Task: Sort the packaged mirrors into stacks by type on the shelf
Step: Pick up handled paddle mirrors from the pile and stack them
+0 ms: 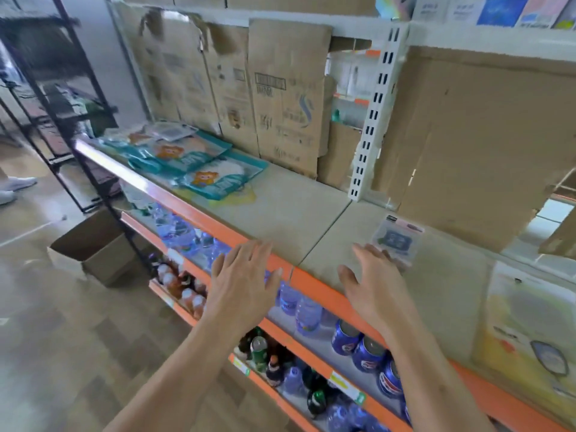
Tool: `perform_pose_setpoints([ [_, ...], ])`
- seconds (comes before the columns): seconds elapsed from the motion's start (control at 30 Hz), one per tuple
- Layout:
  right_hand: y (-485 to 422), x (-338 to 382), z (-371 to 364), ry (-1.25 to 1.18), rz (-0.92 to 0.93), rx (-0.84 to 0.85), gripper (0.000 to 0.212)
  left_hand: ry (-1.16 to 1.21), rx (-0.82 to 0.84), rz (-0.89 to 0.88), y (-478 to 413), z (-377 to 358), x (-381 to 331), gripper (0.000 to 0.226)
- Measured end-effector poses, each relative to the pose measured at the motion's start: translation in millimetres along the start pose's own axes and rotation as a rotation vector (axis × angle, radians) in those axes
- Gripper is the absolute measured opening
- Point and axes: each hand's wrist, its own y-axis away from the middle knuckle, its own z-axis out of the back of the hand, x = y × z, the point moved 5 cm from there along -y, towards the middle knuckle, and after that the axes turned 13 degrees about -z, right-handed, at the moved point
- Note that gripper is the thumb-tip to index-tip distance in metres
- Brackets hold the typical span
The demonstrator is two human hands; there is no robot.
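Now, flat teal packets with an orange bear (199,163) lie piled at the left end of the beige shelf (280,198). The left hand (246,282) is over the orange front edge, fingers spread, holding nothing. The right hand (374,285), fingers spread too, is nearer the small clear packet with a dark blue mirror (397,241). That packet lies just past its fingertips, with its long side pointing to the back of the shelf.

Both my hands are spread flat at the lower centre of the frame. My left hand (243,282) hovers over the orange shelf edge (314,288). My right hand (374,285) reaches to a small pink-topped packaged mirror (397,241) right of centre; whether it touches I cannot tell. Teal packages (199,160) lie piled at the upper left, and a yellow package (530,338) sits at the right edge.
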Motion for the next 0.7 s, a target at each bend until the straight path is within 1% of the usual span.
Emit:
perform_pose_setpoints([
  [0.07,-0.5,15.0,-9.6,0.004,0.008,0.015,0.05,-0.034,-0.001,0.019,4.5,4.8,16.1,0.059],
  [0.17,-3.1,36.7,-26.5,0.003,0.022,0.058,0.049,-0.016,0.004,0.069,12.4,13.5,36.6,0.075],
  [0.23,-6.3,50.9,-38.5,-0.009,0.041,0.086,0.049,-0.014,0.008,0.107,18.3,16.3,52.1,0.077],
  [0.3,-10.5,65.4,-50.0,-0.034,0.054,0.116,0.05,-0.019,0.003,0.15,23.6,20.7,68.7,0.076],
  [0.43,-22.4,95.7,-71.9,-0.074,0.083,0.143,0.052,-0.024,0.025,0.222,31.4,24.7,105.1,0.059],
  [0.53,-32.3,117.2,-85.5,-0.07,0.097,0.147,0.051,-0.047,0.019,0.252,30.3,29.6,131.5,0.056],
  [0.6,-40.2,130.1,-94.4,-0.068,0.107,0.153,0.051,-0.073,0.009,0.25,24.2,32.7,146.5,0.058],
  [0.7,-54.4,149.9,-107.1,-0.063,0.097,0.166,0.053,-0.072,0.007,0.237,7.3,36.1,167.2,0.072],
])
